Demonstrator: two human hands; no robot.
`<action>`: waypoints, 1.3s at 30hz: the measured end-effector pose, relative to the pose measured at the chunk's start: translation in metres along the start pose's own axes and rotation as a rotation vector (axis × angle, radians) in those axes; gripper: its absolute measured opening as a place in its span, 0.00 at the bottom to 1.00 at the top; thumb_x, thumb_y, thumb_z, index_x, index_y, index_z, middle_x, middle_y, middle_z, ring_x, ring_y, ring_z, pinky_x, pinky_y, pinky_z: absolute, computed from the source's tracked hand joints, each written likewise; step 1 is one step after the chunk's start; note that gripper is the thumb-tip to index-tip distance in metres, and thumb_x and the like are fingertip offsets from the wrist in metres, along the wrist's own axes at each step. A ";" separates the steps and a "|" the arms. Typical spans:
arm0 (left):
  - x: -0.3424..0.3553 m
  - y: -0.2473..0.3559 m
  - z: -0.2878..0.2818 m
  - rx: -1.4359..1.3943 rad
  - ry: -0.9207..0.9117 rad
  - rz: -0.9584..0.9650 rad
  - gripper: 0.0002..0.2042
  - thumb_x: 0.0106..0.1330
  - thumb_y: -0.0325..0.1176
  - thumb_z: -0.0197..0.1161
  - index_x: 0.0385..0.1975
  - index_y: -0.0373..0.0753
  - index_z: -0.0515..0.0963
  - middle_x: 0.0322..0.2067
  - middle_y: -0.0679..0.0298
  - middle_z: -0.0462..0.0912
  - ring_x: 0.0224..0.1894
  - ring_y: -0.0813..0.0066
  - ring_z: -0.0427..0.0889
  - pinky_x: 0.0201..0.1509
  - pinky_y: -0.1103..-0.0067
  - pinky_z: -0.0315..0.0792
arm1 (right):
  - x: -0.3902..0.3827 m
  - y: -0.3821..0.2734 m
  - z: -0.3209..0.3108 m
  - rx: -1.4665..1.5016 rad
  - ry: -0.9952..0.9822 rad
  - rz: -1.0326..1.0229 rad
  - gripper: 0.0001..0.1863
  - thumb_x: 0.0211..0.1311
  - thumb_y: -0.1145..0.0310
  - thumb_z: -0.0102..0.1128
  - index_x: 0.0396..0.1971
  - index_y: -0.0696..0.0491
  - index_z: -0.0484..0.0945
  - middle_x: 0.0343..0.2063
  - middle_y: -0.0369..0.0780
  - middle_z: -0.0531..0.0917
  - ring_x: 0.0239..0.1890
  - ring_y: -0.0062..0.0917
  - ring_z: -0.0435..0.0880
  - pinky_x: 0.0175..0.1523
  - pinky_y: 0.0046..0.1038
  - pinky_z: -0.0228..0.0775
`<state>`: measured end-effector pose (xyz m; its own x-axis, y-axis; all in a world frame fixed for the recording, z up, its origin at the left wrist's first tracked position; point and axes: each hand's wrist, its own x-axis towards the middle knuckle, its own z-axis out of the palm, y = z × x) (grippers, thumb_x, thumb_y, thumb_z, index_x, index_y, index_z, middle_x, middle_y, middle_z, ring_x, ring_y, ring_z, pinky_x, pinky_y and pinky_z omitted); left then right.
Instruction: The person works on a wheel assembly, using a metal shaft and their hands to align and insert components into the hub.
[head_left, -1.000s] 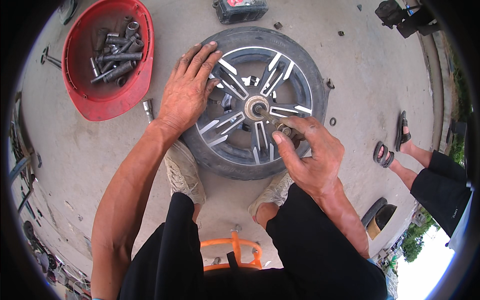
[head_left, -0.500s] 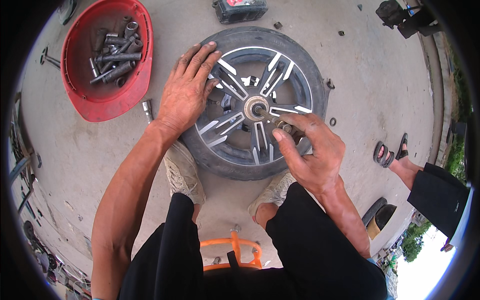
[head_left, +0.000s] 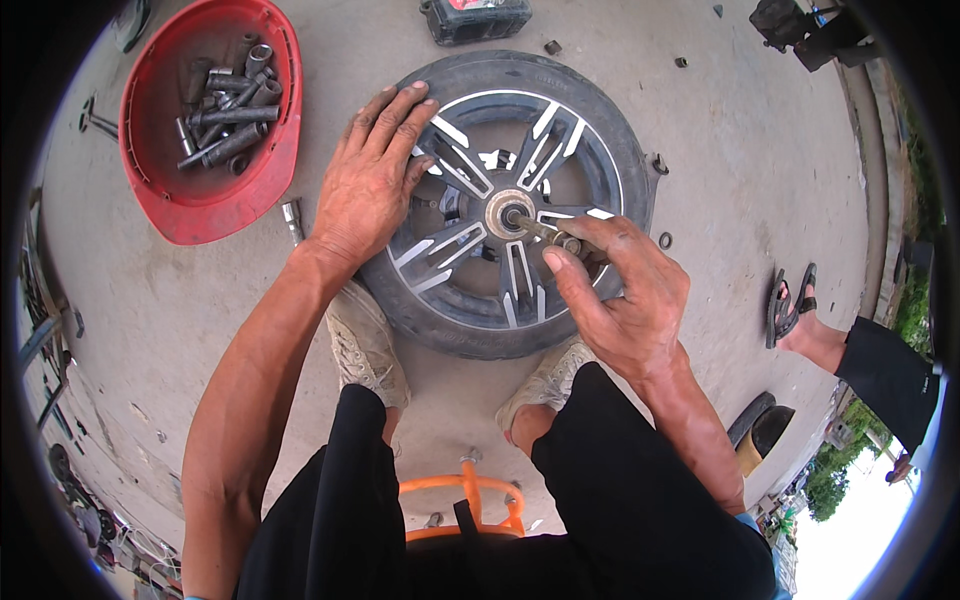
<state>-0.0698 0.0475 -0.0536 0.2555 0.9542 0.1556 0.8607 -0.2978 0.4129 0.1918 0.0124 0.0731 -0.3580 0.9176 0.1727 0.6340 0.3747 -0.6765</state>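
- Flat on concrete floor [head_left: 760, 170]: small wheel [head_left: 505, 205], tyre on, silver spokes up.
- Left hand [head_left: 370, 180] spread wide, palm down on tyre and spokes.
- Right hand [head_left: 620, 290] pinched on metal tool [head_left: 545, 232], tip seated in hub [head_left: 510, 212].
- Beside wheel, left: red bowl [head_left: 190, 215] of sockets [head_left: 225, 115].

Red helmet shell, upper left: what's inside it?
The red helmet shell holds a heap of dark metal sockets and extension bars, piled toward its upper half. The lower half shows bare red. Anything beneath the pile is covered.
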 end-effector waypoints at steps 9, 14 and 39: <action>-0.001 0.000 0.001 0.014 -0.009 -0.013 0.30 0.75 0.40 0.63 0.76 0.47 0.66 0.78 0.68 0.63 0.80 0.59 0.59 0.85 0.62 0.57 | -0.008 -0.002 0.000 0.025 -0.038 -0.011 0.18 0.60 0.77 0.78 0.49 0.60 0.83 0.36 0.46 0.89 0.30 0.28 0.89 0.34 0.27 0.80; 0.000 0.000 -0.001 0.010 -0.006 -0.008 0.29 0.75 0.39 0.62 0.76 0.47 0.66 0.78 0.68 0.63 0.80 0.60 0.59 0.85 0.62 0.57 | -0.003 0.002 0.001 0.016 -0.011 0.006 0.18 0.60 0.77 0.78 0.49 0.59 0.83 0.36 0.46 0.89 0.31 0.29 0.89 0.35 0.27 0.81; -0.002 -0.001 0.000 0.018 -0.008 -0.013 0.31 0.74 0.38 0.63 0.76 0.48 0.66 0.78 0.68 0.63 0.80 0.58 0.59 0.85 0.63 0.58 | -0.004 0.003 0.002 0.000 -0.006 -0.037 0.18 0.59 0.77 0.78 0.49 0.59 0.83 0.36 0.47 0.89 0.32 0.32 0.90 0.35 0.28 0.81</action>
<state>-0.0707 0.0458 -0.0543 0.2478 0.9582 0.1429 0.8719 -0.2849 0.3983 0.1940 0.0098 0.0694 -0.3852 0.9023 0.1935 0.6203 0.4084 -0.6697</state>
